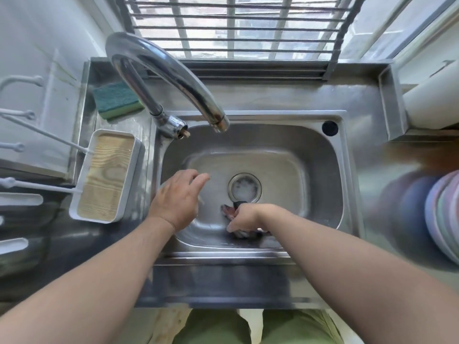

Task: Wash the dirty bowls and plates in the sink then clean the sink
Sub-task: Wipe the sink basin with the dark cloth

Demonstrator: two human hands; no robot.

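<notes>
The rectangular stainless-steel sink basin [310, 155] holds no bowls or plates; a stack of pastel-coloured plates [442, 214] sits on the steel worktop [273, 98] at the far right edge of view, blurred, which suggests the washing stage is complete and sink cleaning is in progress. The right hand [242, 217] is clamped on a dark, wet, crumpled cloth [229, 211] and presses it against the basin floor just near of the round drain strainer [244, 188], a position suited to scrubbing around the drain. The left hand [177, 197] hovers over the left side of the basin with fingers apart and extended, holding nothing. The curved chrome tap [159, 68] arches over the far rim; no water stream is visible. A green-and-yellow sponge [116, 101] lies unused on the far-left worktop, beside a white-rimmed wooden tray [106, 177].
</notes>
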